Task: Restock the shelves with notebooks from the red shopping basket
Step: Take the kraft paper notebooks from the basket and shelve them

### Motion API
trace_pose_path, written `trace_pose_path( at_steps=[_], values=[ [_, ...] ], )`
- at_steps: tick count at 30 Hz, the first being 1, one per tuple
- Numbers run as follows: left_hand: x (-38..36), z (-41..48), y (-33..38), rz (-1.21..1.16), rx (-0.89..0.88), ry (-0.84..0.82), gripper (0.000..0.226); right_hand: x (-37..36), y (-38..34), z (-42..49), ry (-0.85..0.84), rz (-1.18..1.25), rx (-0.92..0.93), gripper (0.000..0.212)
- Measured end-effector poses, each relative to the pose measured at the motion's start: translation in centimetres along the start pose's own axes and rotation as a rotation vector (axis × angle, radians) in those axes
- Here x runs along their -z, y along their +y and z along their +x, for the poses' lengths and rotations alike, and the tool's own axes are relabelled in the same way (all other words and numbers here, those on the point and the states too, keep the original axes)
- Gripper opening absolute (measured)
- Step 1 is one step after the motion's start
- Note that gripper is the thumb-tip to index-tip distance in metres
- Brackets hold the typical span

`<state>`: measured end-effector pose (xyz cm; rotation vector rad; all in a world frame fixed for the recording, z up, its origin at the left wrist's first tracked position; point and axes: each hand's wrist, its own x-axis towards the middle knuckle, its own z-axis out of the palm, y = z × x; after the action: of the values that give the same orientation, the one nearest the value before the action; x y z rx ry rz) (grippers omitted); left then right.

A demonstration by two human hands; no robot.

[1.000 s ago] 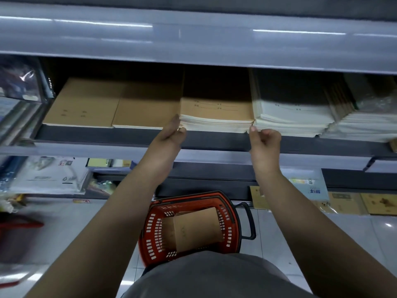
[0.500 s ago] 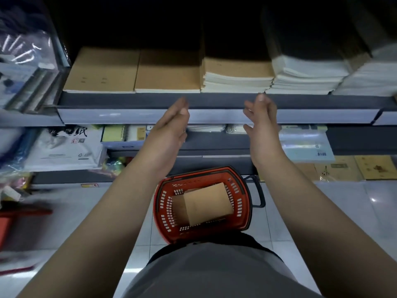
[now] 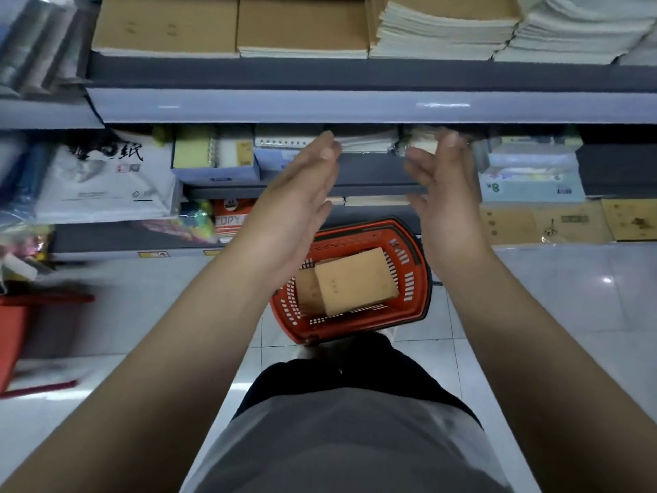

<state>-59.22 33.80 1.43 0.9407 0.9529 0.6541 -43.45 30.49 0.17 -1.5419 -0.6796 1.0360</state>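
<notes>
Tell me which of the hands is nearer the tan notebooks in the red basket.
Left. The left hand hangs open just above the notebooks at the basket's left side; the right hand is open, higher, toward the shelf.

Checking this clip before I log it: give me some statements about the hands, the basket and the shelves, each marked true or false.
1. Both hands are empty. True: the left hand and right hand have relaxed fingers, palms facing each other.
2. The red basket sits on a shelf. False: it stands on the floor.
3. Brown notebooks lie in the basket. True.
4. The top shelf holds no stock. False: stacks of notebooks lie along it.
5. The right hand grips the basket handle. False: it is above the basket, touching nothing.
</notes>
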Motion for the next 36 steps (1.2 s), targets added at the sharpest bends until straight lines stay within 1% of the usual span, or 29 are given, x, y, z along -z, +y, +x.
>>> trace_pose_path(
  at_steps=[2, 3, 5, 7, 13, 16, 17, 18, 20, 21, 24, 28, 29, 32, 36],
  values=[
    [0.3, 0.4, -0.5, -0.019, 0.015, -0.003, 0.069, -0.2, 1.5, 0.3, 0.016, -0.007, -0.012, 0.034],
    [0.4, 0.6, -1.0, -0.026, 0.019, 0.000, 0.069, -0.3, 2.2, 0.6, 0.012, -0.022, -0.021, 0.035],
    [0.6, 1.5, -2.0, -0.032, 0.019, 0.022, 0.057, -0.7, 3.6, 1.6, -0.014, -0.028, -0.033, 0.036],
    [0.8, 2.4, -3.2, -0.047, 0.058, 0.046, 0.051, -1.0, 5.0, 2.6, -0.026, -0.026, -0.068, 0.038],
    [1.4, 5.7, -8.3, -0.065, 0.131, 0.099, 0.050, -1.4, 9.9, 4.9, -0.116, -0.060, -0.111, 0.033],
    [1.4, 7.2, -12.3, -0.010, 0.153, 0.073, 0.054, -1.1, 13.3, 6.3, -0.138, -0.075, -0.155, 0.035],
    [1.4, 7.4, -13.4, 0.005, 0.155, 0.064, 0.052, -1.0, 14.4, 6.6, -0.151, -0.082, -0.167, 0.037],
    [1.5, 7.7, -14.5, -0.009, 0.164, 0.067, 0.047, -0.9, 15.5, 7.1, -0.167, -0.093, -0.185, 0.038],
    [1.7, 8.3, -16.5, -0.114, 0.223, 0.081, 0.035, -0.6, 17.8, 7.8, -0.189, -0.121, -0.223, 0.040],
    [1.8, 8.7, -17.4, -0.152, 0.239, 0.101, 0.035, -0.5, 18.9, 8.1, -0.197, -0.131, -0.233, 0.040],
    [1.9, 9.9, -19.8, -0.177, 0.287, 0.142, 0.048, -0.1, 21.9, 8.6, -0.235, -0.162, -0.252, 0.038],
    [1.9, 11.9, -23.6, -0.247, 0.328, 0.218, 0.043, 0.1, 26.0, 9.5, -0.267, -0.204, -0.279, 0.060],
    [1.8, 12.3, -24.6, -0.266, 0.333, 0.234, 0.041, 0.1, 26.8, 9.8, -0.280, -0.209, -0.285, 0.061],
    [1.4, 13.3, -27.5, -0.316, 0.393, 0.263, 0.042, 0.2, 29.6, 10.9, -0.316, -0.243, -0.285, 0.049],
    [1.3, 14.2, -30.8, -0.389, 0.460, 0.301, 0.045, 0.4, 32.8, 12.4, -0.366, -0.341, -0.259, 0.049]
  ],
)
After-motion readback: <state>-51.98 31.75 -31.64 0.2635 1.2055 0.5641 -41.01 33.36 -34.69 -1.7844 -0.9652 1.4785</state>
